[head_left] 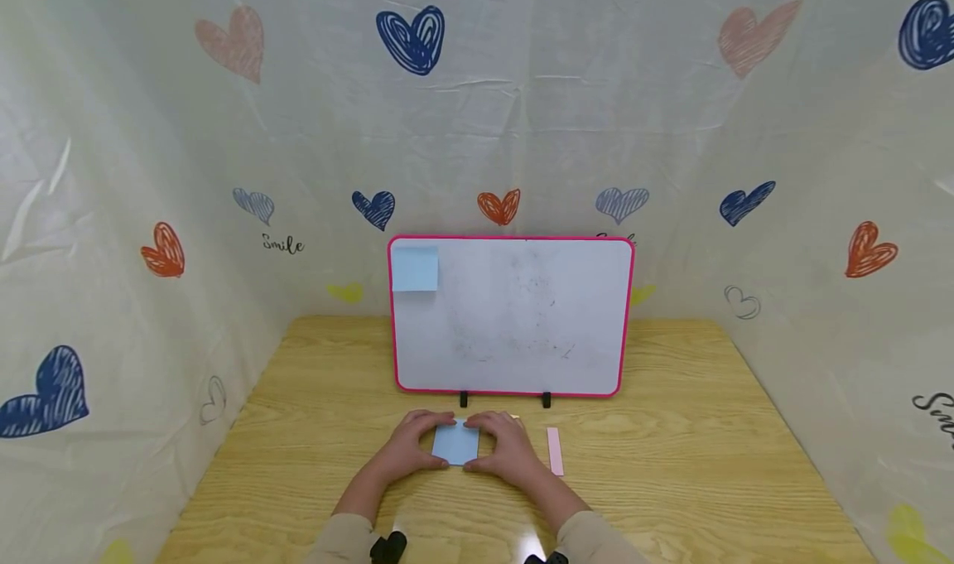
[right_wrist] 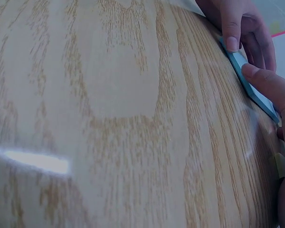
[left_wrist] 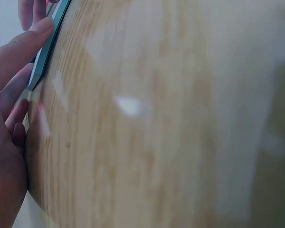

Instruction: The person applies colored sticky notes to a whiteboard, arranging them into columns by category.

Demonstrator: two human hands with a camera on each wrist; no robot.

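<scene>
A pad of light blue sticky notes [head_left: 455,445] is held at the table between both hands, with its darker teal side edge showing in the right wrist view. The left hand [head_left: 412,446] grips the pad's left corners, thumb at the near edge and fingers at the far edge. On the opposite side, the right hand [head_left: 508,448] grips the right corners the same way. In the left wrist view, the left thumb [left_wrist: 26,45] lies on the pad's near edge [left_wrist: 46,50]. Both thumbs press at the pad [right_wrist: 244,76] in the right wrist view.
Behind the hands a whiteboard [head_left: 514,315] with a pink frame stands upright on black feet [head_left: 464,399]. One light blue sticky note [head_left: 415,269] is on its upper left corner. A pink strip pad [head_left: 555,451] lies right of the right hand. A yellow piece [head_left: 515,417] peeks out behind that hand.
</scene>
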